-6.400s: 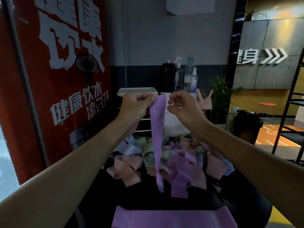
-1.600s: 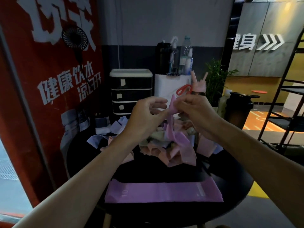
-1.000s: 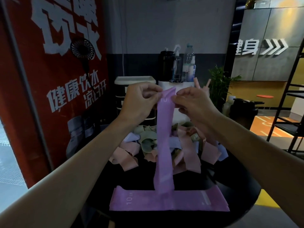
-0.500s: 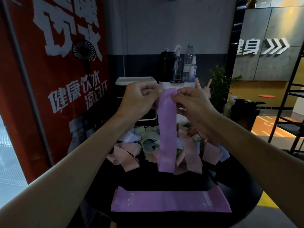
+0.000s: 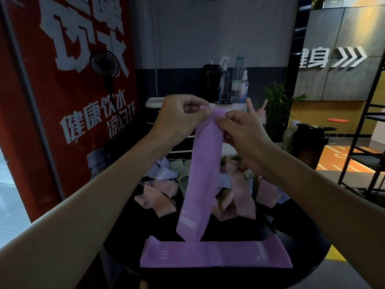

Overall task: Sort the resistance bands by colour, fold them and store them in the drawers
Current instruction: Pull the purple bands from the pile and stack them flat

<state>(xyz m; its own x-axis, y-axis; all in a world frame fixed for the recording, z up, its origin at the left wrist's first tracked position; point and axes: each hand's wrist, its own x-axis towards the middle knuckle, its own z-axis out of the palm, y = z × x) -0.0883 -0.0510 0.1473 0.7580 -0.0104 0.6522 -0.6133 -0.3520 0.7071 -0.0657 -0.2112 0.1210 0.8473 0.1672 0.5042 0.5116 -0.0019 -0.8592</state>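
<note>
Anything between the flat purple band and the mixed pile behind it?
Head view: only bare black tabletop between flat purple band and pile; the held purple band dangles in front of that gap.

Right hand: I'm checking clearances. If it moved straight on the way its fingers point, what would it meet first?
The right hand points left across the hanging purple band it pinches; beyond that it would likely meet the left hand, pinching the same top edge. Depth is unclear.
</note>
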